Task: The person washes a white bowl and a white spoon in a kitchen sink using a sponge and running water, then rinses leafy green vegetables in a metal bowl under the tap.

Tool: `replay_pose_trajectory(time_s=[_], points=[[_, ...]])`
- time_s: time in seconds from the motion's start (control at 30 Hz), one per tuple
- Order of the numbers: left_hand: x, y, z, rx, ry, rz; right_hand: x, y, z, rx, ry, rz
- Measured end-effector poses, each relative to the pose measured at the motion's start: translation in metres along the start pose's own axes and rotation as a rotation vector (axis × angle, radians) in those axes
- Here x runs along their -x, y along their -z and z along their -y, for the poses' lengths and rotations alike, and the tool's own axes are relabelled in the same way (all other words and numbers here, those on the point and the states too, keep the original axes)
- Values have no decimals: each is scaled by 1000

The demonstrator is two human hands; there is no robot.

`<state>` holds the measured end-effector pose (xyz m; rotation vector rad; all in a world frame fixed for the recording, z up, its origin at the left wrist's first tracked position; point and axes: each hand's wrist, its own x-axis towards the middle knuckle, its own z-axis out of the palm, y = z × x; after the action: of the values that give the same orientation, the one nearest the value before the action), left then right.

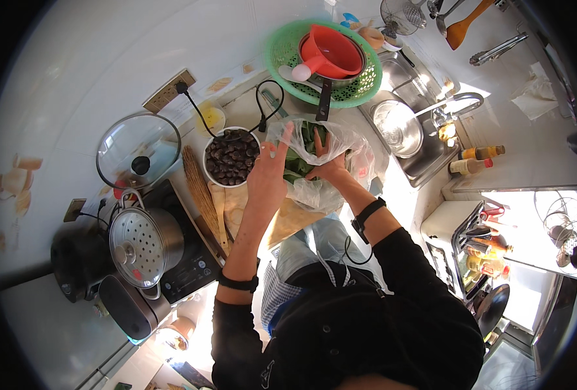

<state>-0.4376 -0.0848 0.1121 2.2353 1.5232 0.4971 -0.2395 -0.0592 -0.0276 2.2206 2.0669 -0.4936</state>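
A clear plastic bag (359,146) of leafy green vegetables (296,163) lies open over a wooden cutting board (288,222). My right hand (328,163) reaches into the bag's mouth with its fingers spread on the leaves; whether it grips any is unclear. At the bag's left edge is my left hand (269,170), index finger extended against the plastic, its thumb side partly hidden. Just left of that hand stands a white bowl (226,185) full of dark brown nuts, probably chestnuts (230,158). Wooden utensils (218,204) lie beside the board.
A steamer pot (144,243) stands on the black induction cooktop (188,270) at left, near a glass lid (139,141). Behind the bag, a green colander (276,53) holds a red dipper (337,53) and a pan. Water runs into a metal bowl (398,129) in the sink (420,170).
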Motion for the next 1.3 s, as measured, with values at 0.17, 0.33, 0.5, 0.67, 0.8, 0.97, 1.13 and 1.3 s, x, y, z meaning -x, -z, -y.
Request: replay_pose_trajectory(time_s=[0.17, 0.33, 0.5, 0.67, 0.8, 0.97, 1.13, 1.3], points=[[3, -12, 1, -100, -157, -107, -15, -14, -8, -16, 29, -49], [0, -32, -18, -33, -317, -125, -14, -25, -17, -121, 113, -190], [-25, -31, -23, 91, -443, -31, -8, -9, -18, -190, 99, -170], [-55, -11, -13, 365, -385, 32, 40, 25, -25, -311, 210, -128], [-72, -10, 7, 646, -171, 153, 92, 47, -33, -243, 350, -162], [-80, -27, 33, 1093, 170, 340, 132, 66, -45, -191, 444, -197], [-86, -66, 35, 1288, 301, 521, 146, 65, -66, -368, 392, -544], [-115, -101, 17, 1204, 392, 690, 142, 39, -107, -532, 197, -723]])
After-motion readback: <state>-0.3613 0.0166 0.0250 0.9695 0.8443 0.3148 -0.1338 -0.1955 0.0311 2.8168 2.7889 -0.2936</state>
